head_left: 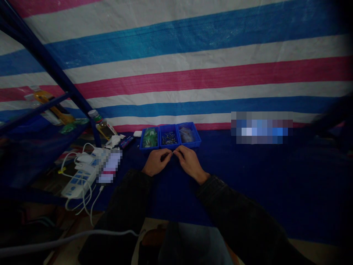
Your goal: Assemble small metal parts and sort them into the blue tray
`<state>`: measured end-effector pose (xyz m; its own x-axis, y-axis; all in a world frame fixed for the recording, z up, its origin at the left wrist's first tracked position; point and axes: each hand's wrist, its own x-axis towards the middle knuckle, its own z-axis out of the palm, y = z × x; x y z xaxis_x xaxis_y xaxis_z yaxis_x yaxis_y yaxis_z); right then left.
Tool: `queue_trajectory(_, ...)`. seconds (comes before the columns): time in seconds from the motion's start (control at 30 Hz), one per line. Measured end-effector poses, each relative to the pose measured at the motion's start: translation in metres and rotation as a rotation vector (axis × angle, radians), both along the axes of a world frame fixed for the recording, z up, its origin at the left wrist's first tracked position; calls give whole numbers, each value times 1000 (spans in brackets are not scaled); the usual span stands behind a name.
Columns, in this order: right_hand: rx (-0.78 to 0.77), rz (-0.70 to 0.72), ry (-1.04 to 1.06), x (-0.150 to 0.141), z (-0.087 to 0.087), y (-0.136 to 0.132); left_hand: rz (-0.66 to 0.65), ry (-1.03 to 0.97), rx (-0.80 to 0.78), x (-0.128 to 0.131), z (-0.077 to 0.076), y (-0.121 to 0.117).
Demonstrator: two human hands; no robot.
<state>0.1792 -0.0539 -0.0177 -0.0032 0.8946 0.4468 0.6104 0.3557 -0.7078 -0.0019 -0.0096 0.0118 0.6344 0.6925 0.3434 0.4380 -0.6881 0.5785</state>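
My left hand (157, 162) and my right hand (189, 162) meet over the dark blue tabletop (176, 195), fingertips almost touching. Both are closed in a pinch around something small and dark, too little to name. Just beyond them stand three blue bins in a row. The left bin (150, 148) holds green and clear small pieces. Short metal pin-like parts (169, 138) lie in the middle bin (171, 146). In the right bin (199, 140) are clear, bag-like or plastic pieces (186, 134).
At left lie a white power strip (75, 186) with cables and a blurred-out phone (110, 167). Behind them are a bottle (106, 129), crumpled tissue (113, 141) and a small white case (137, 134). A blue metal post (55, 68) slants at left; a striped tarp (176, 81) hangs behind.
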Motion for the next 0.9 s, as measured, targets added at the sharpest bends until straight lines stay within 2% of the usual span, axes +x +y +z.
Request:
queue_trajectory(0.17,-62,-96,-140,-1,-1,-1,-10,-17,5,1,1,-1)
queue_trajectory(0.27,-93,-118,-144,-1,-3,0,-8,-22,20,2,1,-1)
queue_trajectory(0.4,-77,-134,-41,-1,-1,1,-2,-15,15,1,1,-1)
queue_trajectory(0.6,14,-60,162,2,5,1,38,-31,14,-1,0,2)
queue_trajectory(0.9,81,-66,223,3,8,-1,87,-32,16,-2,0,3)
